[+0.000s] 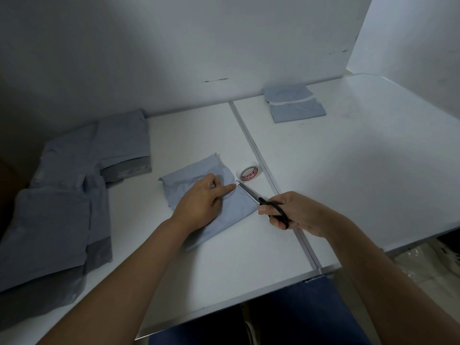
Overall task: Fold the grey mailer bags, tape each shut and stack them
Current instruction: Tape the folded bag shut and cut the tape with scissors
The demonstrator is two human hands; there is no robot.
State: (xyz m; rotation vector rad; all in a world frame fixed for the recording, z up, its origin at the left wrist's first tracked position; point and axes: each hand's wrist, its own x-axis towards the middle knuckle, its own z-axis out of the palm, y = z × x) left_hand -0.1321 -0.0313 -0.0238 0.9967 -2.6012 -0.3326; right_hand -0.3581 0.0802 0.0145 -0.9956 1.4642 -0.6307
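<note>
White table [348, 150], folded mailer [234, 215] under left hand [201, 202]

Bare forearms, dark blue trousers [311, 317]

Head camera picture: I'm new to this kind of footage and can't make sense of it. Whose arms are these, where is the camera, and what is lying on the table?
The camera sits on a person's head, looking down at their own bare arms. The left hand presses a folded grey mailer bag flat on the white table. The right hand grips black scissors, blades at a strip of tape on the bag's edge. A tape roll lies just beyond. Unfolded mailer bags lie at the left; finished folded ones are stacked at the far side.
</note>
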